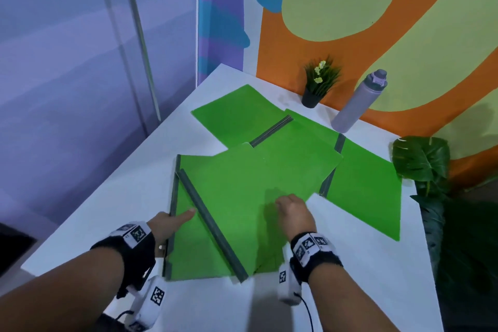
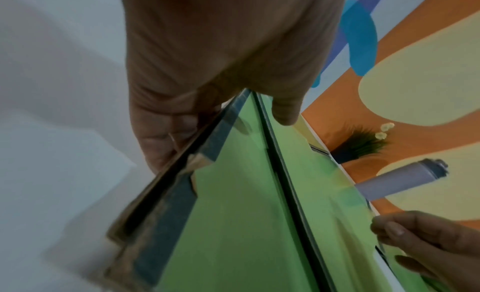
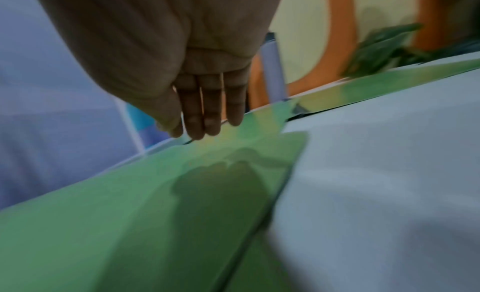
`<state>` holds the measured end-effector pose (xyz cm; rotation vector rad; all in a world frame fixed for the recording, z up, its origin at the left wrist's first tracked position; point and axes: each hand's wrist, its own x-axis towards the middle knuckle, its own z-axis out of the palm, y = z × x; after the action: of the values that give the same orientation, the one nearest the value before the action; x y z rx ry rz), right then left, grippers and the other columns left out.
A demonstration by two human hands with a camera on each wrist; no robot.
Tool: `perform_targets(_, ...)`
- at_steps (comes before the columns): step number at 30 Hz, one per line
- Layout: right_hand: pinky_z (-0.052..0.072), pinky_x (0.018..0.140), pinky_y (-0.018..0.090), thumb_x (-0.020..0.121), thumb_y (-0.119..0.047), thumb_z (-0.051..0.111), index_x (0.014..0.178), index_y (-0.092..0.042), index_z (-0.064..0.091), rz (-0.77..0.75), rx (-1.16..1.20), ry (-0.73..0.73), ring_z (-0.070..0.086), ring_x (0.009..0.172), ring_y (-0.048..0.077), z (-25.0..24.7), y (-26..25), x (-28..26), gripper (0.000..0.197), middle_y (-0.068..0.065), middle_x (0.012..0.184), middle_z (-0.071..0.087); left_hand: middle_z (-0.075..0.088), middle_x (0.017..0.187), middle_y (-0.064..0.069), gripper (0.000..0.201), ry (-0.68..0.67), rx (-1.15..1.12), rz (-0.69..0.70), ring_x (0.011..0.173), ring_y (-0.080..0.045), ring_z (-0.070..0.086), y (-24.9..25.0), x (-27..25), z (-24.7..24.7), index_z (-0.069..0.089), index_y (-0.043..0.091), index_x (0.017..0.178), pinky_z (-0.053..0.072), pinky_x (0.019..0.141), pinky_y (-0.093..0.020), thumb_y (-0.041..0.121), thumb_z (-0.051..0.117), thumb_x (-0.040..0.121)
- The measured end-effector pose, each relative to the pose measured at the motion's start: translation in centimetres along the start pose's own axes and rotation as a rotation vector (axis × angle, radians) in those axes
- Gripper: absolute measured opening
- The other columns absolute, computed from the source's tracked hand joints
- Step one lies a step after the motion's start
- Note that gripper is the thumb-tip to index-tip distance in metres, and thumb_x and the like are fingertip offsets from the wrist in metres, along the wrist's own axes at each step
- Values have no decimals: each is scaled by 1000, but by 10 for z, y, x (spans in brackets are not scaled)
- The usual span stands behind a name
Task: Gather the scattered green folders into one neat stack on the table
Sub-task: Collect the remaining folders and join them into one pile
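Observation:
Several green folders with grey spines lie scattered and overlapping on the white table [image 1: 350, 264]. The nearest folder [image 1: 188, 250] lies square to me, and a tilted folder [image 1: 256, 183] overlaps it. My left hand [image 1: 179, 217] grips the near folder's left spine edge, thumb on top and fingers beneath, as the left wrist view shows at the spine [image 2: 182, 173]. My right hand [image 1: 289, 203] hovers over the tilted folder [image 3: 155, 193] with straight fingers [image 3: 205, 121], holding nothing. More folders lie at the far left [image 1: 237, 113] and at the right [image 1: 363, 188].
A purple bottle [image 1: 355, 105] and a small potted plant [image 1: 319, 83] stand at the back against the painted wall. A large leafy plant [image 1: 423, 159] stands off the table's right edge. The table's left edge runs close to my left hand.

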<state>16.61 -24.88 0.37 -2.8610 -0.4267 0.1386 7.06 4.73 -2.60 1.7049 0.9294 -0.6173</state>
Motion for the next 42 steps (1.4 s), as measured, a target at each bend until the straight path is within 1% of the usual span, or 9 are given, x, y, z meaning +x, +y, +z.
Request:
perform_targets(4, 41, 103, 50, 92, -22, 50, 135, -20, 47, 324, -9, -89, 42, 127, 35, -4, 70, 36, 43, 17, 140, 43, 51, 68, -7, 109, 205, 255, 51, 53, -16, 48, 9, 2, 3, 49, -6, 119, 36, 46, -20, 78, 69, 52)
perform_targets(8, 16, 109, 68, 93, -45, 42, 146, -43, 16, 435, -53, -235, 6, 144, 39, -3, 93, 60, 60, 2, 160, -1, 63, 104, -16, 112, 307, 360, 72, 73, -24, 61, 4, 10, -6, 39, -2, 128, 40, 49, -25, 74, 72, 53)
perform_targets(11, 10, 105, 72, 92, -56, 35, 145, -50, 7, 449, -78, -311, -5, 143, 42, 3, 101, 76, 60, -3, 159, -14, 60, 96, -12, 102, 318, 380, 78, 67, -20, 56, -1, 17, -11, 39, -2, 127, 40, 49, -25, 66, 74, 60)
perform_targets(20, 14, 109, 66, 90, -59, 35, 146, -44, 18, 328, -72, -293, 0, 143, 44, 25, 81, 30, 60, 3, 159, 4, 59, 88, -10, 66, 356, 313, 111, 69, -19, 57, -19, 9, -37, 41, -2, 131, 42, 54, -28, 39, 64, 84)
perform_targets(24, 13, 113, 60, 92, -51, 41, 146, -41, 24, 292, -44, -285, 3, 143, 39, 31, 79, -13, 58, 9, 157, 7, 60, 110, -19, 89, 383, 358, 114, 82, -28, 59, -31, 4, -51, 39, -1, 131, 44, 64, -30, 58, 71, 72)
perform_targets(30, 28, 111, 42, 84, -37, 61, 133, -32, 51, 341, 65, -187, 32, 131, 35, 27, 72, -68, 50, 15, 142, 29, 59, 121, -23, 68, 367, 434, 63, 88, -32, 57, -31, -3, -72, 40, 4, 134, 51, 71, -39, 33, 71, 82)
perform_targets(33, 39, 106, 39, 84, -21, 64, 125, -15, 57, 531, 315, -15, 51, 113, 36, 18, 66, -72, 43, 19, 137, 33, 59, 112, -22, 58, 409, 520, 46, 89, -35, 61, -25, -3, -73, 48, 6, 129, 55, 76, -41, 34, 69, 83)
perform_targets(38, 50, 92, 45, 82, -9, 64, 144, -15, 29, 978, 835, 151, 54, 110, 38, 9, 53, -58, 71, 21, 137, 39, 56, 115, -22, 59, 365, 561, 30, 90, -34, 59, -19, 0, -63, 45, 4, 127, 56, 78, -41, 36, 66, 83)
perform_targets(42, 53, 69, 40, 79, -8, 68, 143, -12, 30, 1199, 1199, 179, 57, 82, 25, 15, 53, -40, 74, 10, 108, 53, 56, 116, -21, 61, 285, 458, 60, 81, -28, 55, -25, 4, -54, 38, 4, 133, 43, 54, -29, 27, 68, 85)
